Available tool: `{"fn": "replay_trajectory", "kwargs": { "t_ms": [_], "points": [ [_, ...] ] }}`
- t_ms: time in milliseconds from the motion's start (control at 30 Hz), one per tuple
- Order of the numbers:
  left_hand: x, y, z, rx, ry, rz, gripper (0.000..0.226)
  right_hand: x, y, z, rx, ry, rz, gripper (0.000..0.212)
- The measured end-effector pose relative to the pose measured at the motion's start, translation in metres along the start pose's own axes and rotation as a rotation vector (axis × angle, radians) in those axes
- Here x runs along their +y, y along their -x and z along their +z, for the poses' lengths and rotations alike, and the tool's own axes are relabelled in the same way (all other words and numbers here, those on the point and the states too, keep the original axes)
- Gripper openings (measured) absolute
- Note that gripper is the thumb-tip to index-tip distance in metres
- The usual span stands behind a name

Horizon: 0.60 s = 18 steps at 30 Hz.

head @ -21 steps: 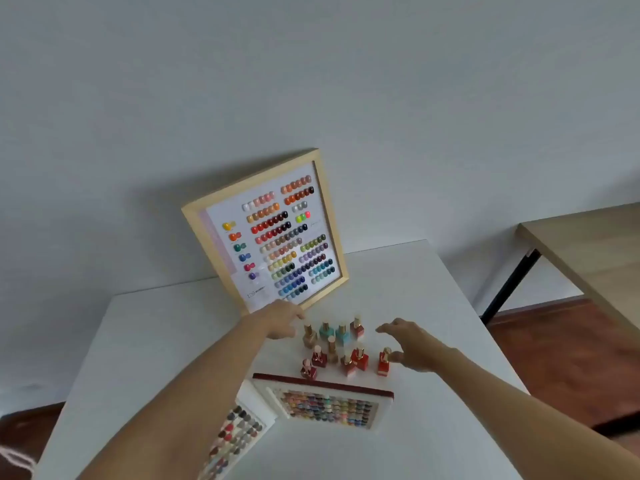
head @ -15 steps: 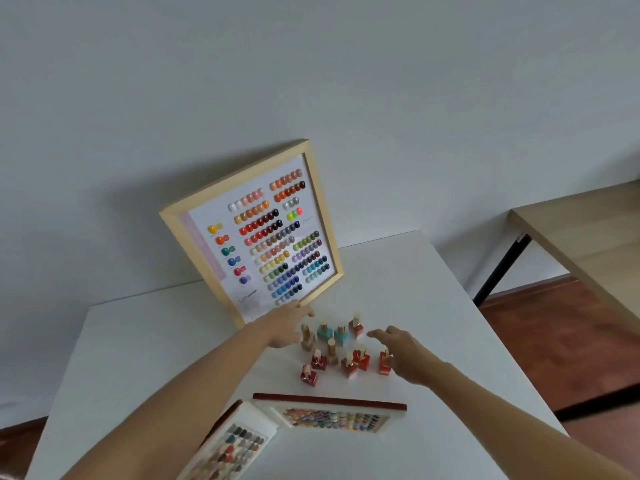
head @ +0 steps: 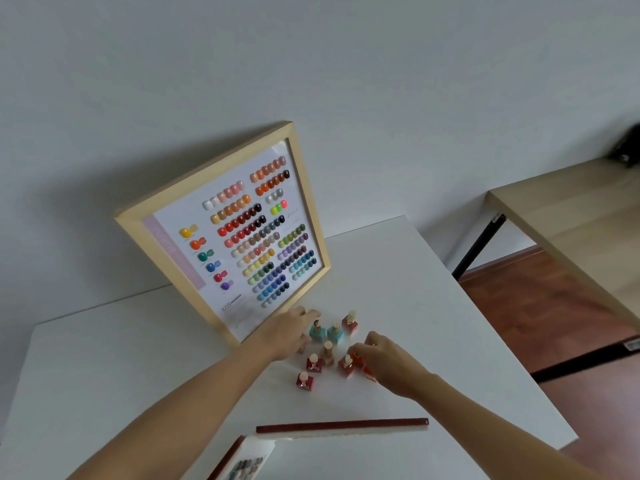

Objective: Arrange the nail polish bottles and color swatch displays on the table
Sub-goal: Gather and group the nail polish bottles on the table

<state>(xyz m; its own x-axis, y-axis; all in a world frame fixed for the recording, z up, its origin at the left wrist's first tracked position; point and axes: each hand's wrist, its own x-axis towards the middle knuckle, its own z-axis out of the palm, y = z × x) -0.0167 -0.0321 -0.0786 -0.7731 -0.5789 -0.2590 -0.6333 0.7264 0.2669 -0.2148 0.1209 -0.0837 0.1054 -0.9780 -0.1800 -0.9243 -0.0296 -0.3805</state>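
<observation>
Several small nail polish bottles stand clustered on the white table (head: 398, 271): two teal bottles (head: 317, 332), a red bottle (head: 350, 322) behind them, a beige bottle (head: 328, 351) and dark red bottles (head: 304, 381) in front. My left hand (head: 289, 332) lies over the cluster's left side, its fingers stretched toward the teal pair. It hides a bottle beneath it. My right hand (head: 384, 362) pinches an orange-red bottle (head: 358, 360) at the cluster's right. A wood-framed swatch display (head: 206, 176) leans against the wall.
A red-edged swatch board (head: 343, 424) lies flat near the table's front edge, with a swatch book (head: 242, 462) to its left. A wooden table (head: 571, 209) with black legs stands to the right across a gap of brown floor. The white table's right edge runs close to my right arm.
My right hand has moved left onto the red bottles and its fingers have closed on one. My left hand stays by the teal bottles. The view has tilted upward.
</observation>
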Motion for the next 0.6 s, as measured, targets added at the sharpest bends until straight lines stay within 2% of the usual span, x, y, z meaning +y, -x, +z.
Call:
{"fn": "replay_trajectory", "kwargs": {
  "t_ms": [100, 267, 433, 600],
  "points": [
    [0.004, -0.004, 0.002, 0.021, -0.060, 0.066, 0.043, 0.000, 0.001, 0.003, 0.013, -0.004, 0.015, 0.027],
    [0.011, -0.010, 0.003, 0.054, -0.126, 0.122, 0.017, -0.003, 0.003, 0.005, 0.013, 0.018, 0.059, 0.028],
    [0.014, -0.013, 0.005, 0.076, -0.121, 0.138, 0.011, -0.007, -0.001, -0.001, -0.019, -0.010, 0.100, 0.052],
    [0.010, -0.011, 0.003, 0.060, -0.078, 0.086, 0.008, -0.006, -0.004, -0.003, -0.027, 0.053, 0.075, 0.024]
  ]
}}
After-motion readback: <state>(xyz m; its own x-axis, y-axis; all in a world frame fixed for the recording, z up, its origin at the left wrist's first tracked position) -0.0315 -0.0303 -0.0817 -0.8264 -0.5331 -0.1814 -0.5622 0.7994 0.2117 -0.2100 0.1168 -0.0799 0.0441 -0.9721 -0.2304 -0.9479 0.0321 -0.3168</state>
